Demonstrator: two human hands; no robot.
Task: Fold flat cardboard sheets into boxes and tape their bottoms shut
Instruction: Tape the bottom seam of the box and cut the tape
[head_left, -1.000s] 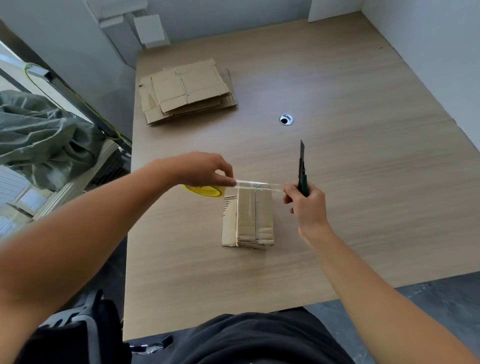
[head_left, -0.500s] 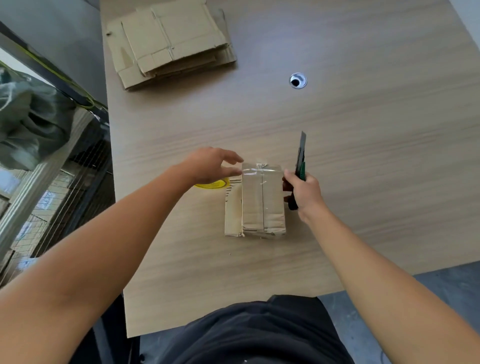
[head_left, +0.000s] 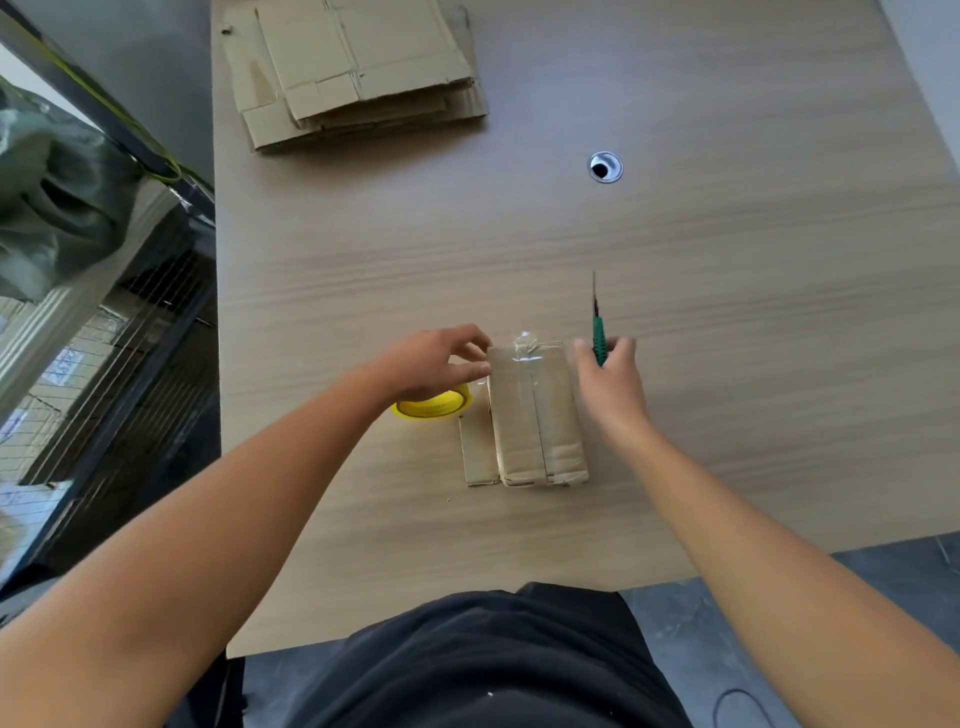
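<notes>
A small folded cardboard box (head_left: 535, 415) lies on the wooden table (head_left: 753, 322) with clear tape along its middle seam and across its far end. My left hand (head_left: 434, 364) is at the box's far left corner, thumb and forefinger pinched against the taped edge. The yellow tape roll (head_left: 434, 406) sits under its palm. My right hand (head_left: 613, 384) rests against the box's right side and grips a green utility knife (head_left: 598, 338), blade pointing away from me.
A stack of flat cardboard sheets (head_left: 353, 67) lies at the table's far left. A round cable hole (head_left: 605, 167) is beyond the box to the right. A dark metal rack with green cloth (head_left: 57, 192) stands left of the table.
The stretched tape strip has come down onto the box's far end. My left hand lowered the roll beside the box, and my right hand moved in against the box's right side.
</notes>
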